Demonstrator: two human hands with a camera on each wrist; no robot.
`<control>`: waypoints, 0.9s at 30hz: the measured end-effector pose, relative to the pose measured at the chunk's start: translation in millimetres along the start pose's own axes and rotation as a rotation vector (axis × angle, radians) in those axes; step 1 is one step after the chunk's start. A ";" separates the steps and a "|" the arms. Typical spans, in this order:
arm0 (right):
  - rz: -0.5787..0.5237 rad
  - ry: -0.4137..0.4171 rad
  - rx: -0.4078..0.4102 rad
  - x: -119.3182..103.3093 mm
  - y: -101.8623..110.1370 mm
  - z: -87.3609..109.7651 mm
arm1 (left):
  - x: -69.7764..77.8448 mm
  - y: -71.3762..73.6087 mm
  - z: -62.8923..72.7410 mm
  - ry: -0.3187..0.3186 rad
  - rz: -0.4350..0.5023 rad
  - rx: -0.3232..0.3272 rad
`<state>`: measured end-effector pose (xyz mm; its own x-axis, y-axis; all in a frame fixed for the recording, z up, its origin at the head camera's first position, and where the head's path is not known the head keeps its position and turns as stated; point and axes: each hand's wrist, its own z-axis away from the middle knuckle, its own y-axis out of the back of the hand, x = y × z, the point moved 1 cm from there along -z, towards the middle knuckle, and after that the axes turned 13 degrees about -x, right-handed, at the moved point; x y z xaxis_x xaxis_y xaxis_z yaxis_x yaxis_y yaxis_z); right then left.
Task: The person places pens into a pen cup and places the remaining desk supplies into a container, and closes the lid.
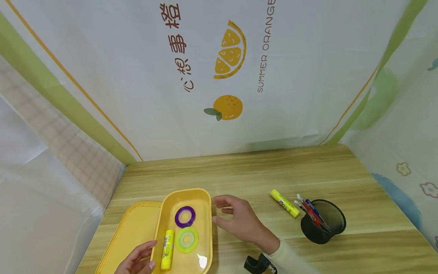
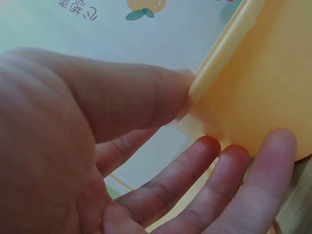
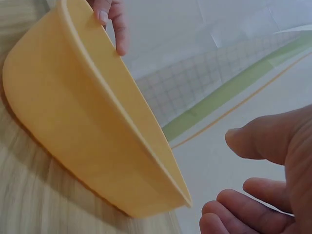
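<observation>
A yellow plastic box (image 1: 187, 195) stands on the table in the head view. Inside lie a yellow glue stick (image 1: 167, 250), a purple-ringed tape roll (image 1: 178, 222) and a green-ringed tape roll (image 1: 194, 245). My left hand (image 1: 137, 259) touches the box's left side, its thumb (image 2: 168, 97) at the rim and its fingertips (image 2: 207, 146) along the outer wall. Just off the box's right side is my right hand (image 1: 237, 217), fingers loosely bent and holding nothing. The right wrist view shows a gap between this hand (image 3: 263, 180) and the box's wall (image 3: 83, 122).
A yellow lid (image 1: 131, 236) lies left of the box, partly under its edge. To the right are a second glue stick (image 1: 284, 203) and a black mesh pen cup (image 1: 316, 234) with several pens. Printed cloth (image 1: 291, 95) hangs behind the wood-grain table (image 1: 239, 171).
</observation>
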<state>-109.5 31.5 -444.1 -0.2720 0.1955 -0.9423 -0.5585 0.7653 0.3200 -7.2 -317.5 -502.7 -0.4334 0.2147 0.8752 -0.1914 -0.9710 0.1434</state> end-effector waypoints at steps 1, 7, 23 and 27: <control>0.000 0.003 0.010 1.7 1.9 1.5 | -0.1 0.4 -0.1 0.000 0.000 -0.004; 0.006 -0.003 0.062 9.1 12.7 11.1 | -1.7 2.0 0.4 -0.006 0.004 -0.020; -0.002 -0.120 0.153 29.0 48.7 40.1 | 2.9 -6.6 0.2 0.016 -0.005 0.078; 0.001 -0.154 0.192 32.3 55.9 45.7 | 1.7 -5.8 0.6 0.013 0.001 0.067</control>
<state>-113.7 108.6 -461.1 -0.1410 0.2762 -0.9507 -0.3947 0.8650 0.3099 -6.2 -311.6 -501.7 -0.4454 0.2143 0.8693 -0.1318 -0.9761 0.1731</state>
